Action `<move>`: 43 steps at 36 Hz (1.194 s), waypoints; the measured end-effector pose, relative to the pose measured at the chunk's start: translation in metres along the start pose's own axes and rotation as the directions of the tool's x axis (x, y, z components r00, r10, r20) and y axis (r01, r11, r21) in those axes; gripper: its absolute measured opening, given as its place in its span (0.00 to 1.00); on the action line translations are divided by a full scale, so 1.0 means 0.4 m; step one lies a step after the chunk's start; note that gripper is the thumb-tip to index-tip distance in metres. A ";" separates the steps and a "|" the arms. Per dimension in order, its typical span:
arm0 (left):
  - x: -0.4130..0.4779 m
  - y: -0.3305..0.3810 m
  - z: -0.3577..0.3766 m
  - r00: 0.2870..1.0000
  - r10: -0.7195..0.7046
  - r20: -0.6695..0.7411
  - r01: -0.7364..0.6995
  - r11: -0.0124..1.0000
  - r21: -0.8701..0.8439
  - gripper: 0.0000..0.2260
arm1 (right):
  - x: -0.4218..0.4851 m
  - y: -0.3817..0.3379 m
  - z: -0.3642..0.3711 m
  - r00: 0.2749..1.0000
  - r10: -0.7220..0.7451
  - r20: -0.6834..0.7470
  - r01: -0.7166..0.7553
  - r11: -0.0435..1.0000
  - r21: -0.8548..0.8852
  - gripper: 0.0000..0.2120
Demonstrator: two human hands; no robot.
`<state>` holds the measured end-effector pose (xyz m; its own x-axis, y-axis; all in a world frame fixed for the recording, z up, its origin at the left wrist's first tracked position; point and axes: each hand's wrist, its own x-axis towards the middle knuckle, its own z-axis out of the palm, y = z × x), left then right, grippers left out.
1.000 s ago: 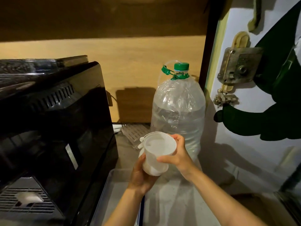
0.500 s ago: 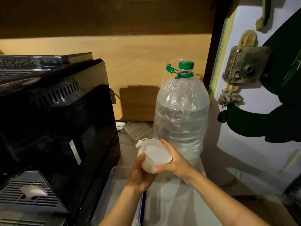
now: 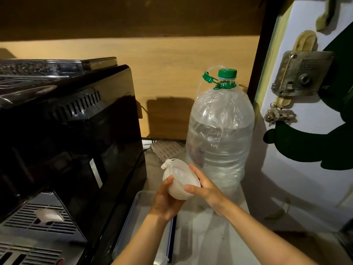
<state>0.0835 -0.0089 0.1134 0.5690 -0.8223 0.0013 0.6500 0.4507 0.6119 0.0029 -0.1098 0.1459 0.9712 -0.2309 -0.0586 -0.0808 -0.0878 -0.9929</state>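
Observation:
A small white plastic container with a lid and a little tab on its upper left is held above the counter, tilted toward the right. My left hand cups its base from below, fingers curled round it. My right hand grips the lid's rim with thumb and fingers. Right behind it stands a large clear water bottle with a green cap and green handle ring, partly filled.
A black coffee machine with a metal drip grille fills the left. A clear plastic tray lies on the counter under my hands. A white door with a metal lock stands on the right. A wooden wall is behind.
The container has come down and tilted over to the right, its lid now turned away from me. Both hands kept their hold and shifted lower with it.

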 end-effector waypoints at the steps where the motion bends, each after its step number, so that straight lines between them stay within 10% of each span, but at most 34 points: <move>1: -0.001 0.000 0.003 1.000 -0.004 0.004 0.004 1.000 0.005 0.38 | 0.003 0.005 0.002 1.000 -0.014 -0.004 0.014 1.000 -0.001 0.52; 10: -0.002 0.019 -0.018 1.000 -0.001 -0.023 0.001 0.999 0.035 0.40 | 0.030 -0.004 0.020 0.995 -0.101 0.001 0.101 0.995 -0.016 0.22; 33: -0.014 0.066 -0.058 0.992 0.059 -0.112 -0.027 0.964 0.265 0.44 | 0.085 -0.052 0.040 0.978 0.008 0.210 0.045 0.968 -0.246 0.16; 43: -0.019 0.128 -0.057 0.929 0.330 -0.169 -0.220 0.857 0.466 0.30 | 0.117 -0.033 0.069 0.988 -0.082 0.131 0.116 0.953 -0.279 0.37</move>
<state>0.1238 0.0281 0.1266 0.8281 -0.5563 0.0695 0.1973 0.4053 0.8926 0.0556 -0.0927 0.1535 0.9956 -0.0937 0.0096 -0.0269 -0.3808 -0.9243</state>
